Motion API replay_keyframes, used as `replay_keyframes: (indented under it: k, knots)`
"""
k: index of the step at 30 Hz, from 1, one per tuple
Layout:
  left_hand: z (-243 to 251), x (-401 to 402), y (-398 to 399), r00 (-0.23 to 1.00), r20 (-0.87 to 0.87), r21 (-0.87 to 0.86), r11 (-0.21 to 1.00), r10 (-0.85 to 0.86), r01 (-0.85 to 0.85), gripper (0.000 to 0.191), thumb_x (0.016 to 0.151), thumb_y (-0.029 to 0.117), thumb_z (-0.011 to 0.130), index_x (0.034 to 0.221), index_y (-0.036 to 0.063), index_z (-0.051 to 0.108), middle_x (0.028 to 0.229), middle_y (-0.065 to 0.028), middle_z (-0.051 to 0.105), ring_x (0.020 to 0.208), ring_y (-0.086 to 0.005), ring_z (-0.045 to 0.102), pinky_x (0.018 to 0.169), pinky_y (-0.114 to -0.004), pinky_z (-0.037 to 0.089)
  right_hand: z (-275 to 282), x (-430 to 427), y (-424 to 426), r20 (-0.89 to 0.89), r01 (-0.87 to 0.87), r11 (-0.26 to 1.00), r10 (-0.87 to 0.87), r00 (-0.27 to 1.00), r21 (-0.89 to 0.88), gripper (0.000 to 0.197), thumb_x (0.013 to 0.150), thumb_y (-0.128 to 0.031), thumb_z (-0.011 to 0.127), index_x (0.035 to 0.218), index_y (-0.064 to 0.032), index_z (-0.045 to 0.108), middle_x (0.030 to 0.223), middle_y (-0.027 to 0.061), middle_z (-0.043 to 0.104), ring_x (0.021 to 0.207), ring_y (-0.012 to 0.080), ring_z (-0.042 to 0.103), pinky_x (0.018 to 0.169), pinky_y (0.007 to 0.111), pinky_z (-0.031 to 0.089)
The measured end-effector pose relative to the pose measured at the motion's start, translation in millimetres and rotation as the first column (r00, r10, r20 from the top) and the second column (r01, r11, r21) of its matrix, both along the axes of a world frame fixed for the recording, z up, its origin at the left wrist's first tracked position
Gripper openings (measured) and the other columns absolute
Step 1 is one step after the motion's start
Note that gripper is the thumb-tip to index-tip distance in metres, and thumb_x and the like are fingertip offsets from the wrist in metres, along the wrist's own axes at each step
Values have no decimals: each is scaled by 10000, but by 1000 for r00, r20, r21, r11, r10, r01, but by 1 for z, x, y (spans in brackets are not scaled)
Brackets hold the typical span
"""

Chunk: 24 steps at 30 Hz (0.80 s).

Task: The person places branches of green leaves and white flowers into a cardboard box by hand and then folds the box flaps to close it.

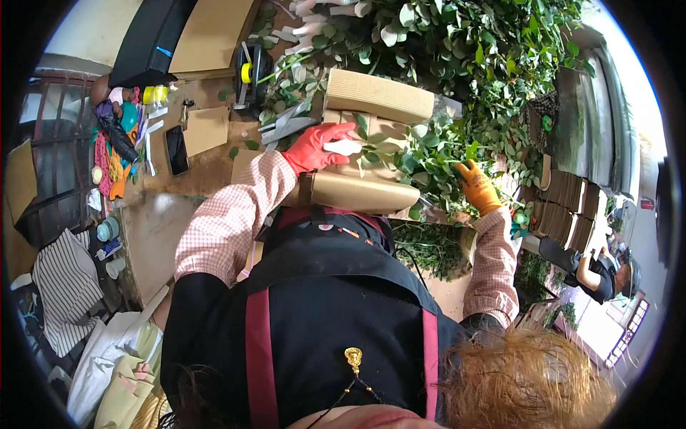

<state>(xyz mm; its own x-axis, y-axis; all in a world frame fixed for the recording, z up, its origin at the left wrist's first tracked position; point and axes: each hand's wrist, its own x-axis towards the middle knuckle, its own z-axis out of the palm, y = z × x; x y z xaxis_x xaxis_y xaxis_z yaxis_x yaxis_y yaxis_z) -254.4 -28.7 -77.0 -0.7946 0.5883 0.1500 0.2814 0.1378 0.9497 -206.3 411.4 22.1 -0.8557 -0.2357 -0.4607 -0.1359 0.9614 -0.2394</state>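
Note:
My left hand (320,147), in a red rubber glove, has a small white wrapped piece (343,148) between thumb and fingers. It is over an unfolded cardboard wrapper, whose ribbed upper flap (379,96) and smooth brown lower flap (364,191) stand up on either side. Leafy green stems (429,142) run from the wrapper's middle toward the right. My right hand (478,187), in an orange work glove, closes around these stems near their right part; leaves partly hide its fingertips.
A large heap of leafy stems (455,48) fills the far side. A tape dispenser (252,80), a phone (177,150) and a cardboard piece (206,131) lie left. Stacked cardboard (565,209) stands right, with another person (603,273) beyond. Cut greenery (431,249) lies below the table edge.

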Motion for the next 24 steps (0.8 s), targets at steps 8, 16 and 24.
replay_keyframes:
  k: [8, 16, 24]
  knots:
    - [-11, -6, 2, 933, -355, -122, 992, -58, 16, 424, 698, 112, 806, 1106, 73, 696, 1083, -122, 700, 1029, -327, 646, 904, -431, 522, -4, -34, -22, 239, -303, 760, 198, 951, 575, 438, 941, -221, 536, 1370, -300, 568, 1358, 82, 543, 1352, 325, 428, 1142, 617, 250]
    - [-4, -4, 2, 825, -562, -139, 990, -54, -29, 441, 795, 146, 766, 1206, 84, 618, 1125, -160, 659, 1009, -383, 649, 822, -429, 550, 104, -272, -110, -912, -211, 975, 151, 381, 74, 347, 935, -275, 606, 1241, -111, 593, 1168, 118, 667, 1088, 323, 611, 887, 413, 509]
    - [19, -3, 8, 877, -467, -201, 979, -113, 20, 394, 777, 139, 754, 1147, 78, 632, 1026, -132, 638, 947, -346, 637, 777, -415, 542, 100, -289, -115, -814, 44, 925, 309, 492, 378, 326, 903, -204, 560, 1227, -196, 589, 1120, 51, 660, 1100, 297, 614, 865, 499, 475]
